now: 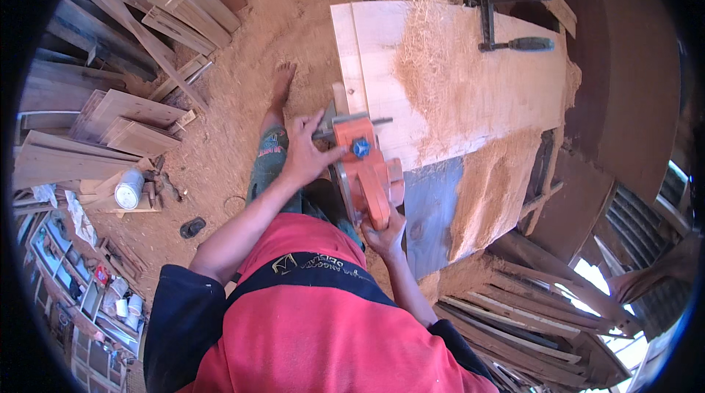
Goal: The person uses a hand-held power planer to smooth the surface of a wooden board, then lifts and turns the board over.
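Observation:
An orange electric planer (360, 180) with a blue front knob sits at the near-left edge of a pale wooden board (378, 44). My right hand (385, 231) is closed round its rear handle. My left hand (305, 154) steadies the planer's front left side; the thumb presses the orange body and the index finger reaches along the metal side guide (328, 125). The other left fingers are partly hidden. Curly shavings (433, 70) lie over the board, which rests on a workbench. A bar clamp (507, 22) with a dark handle grips its far right part.
Thin boards (139, 117) lean in stacks on the left. Near them stand a white tub (129, 189) and a dark sandal (192, 228). More shavings cover a grey bench surface (433, 206). Stacked planks (514, 319) lie at the lower right. My bare foot (283, 81) is on the dusty floor.

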Demonstrator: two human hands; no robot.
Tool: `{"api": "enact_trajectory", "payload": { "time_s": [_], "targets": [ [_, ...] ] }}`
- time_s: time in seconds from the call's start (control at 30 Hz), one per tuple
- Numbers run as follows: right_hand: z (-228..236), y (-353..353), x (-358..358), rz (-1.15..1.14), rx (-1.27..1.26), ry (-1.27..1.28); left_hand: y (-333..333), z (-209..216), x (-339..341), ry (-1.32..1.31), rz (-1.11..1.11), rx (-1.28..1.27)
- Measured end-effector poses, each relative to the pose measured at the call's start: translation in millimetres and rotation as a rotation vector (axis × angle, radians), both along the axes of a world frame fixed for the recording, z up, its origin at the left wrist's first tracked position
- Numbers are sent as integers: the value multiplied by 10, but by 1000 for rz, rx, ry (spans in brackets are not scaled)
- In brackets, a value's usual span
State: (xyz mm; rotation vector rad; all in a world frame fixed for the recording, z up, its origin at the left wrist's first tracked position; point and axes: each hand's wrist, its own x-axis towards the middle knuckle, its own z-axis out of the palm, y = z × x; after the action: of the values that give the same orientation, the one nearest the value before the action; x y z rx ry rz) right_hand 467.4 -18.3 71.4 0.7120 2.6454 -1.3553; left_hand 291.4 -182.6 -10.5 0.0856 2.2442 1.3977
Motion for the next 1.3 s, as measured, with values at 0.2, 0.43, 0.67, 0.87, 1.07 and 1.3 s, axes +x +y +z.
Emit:
{"api": "enact_trajectory", "payload": {
  "time_s": [0.2,0.43,0.67,0.87,1.07,1.3],
  "targets": [
    [-123,-52,-1783,138,81,54,-120,-506,-1799,132,77,169],
    [-167,-183,-3524,97,106,336,-198,-196,-3465,28,-15,190],
    [-123,-80,-2082,58,138,230,-13,-166,-1993,119,37,220],
    [18,37,250,-6,32,-60,47,-93,277,97,27,2],
    [99,29,593,-29,-37,-115,36,-22,612,52,-2,-12],
    [-104,-16,-875,67,18,74,-79,-385,-820,127,88,73]
  ]
}}
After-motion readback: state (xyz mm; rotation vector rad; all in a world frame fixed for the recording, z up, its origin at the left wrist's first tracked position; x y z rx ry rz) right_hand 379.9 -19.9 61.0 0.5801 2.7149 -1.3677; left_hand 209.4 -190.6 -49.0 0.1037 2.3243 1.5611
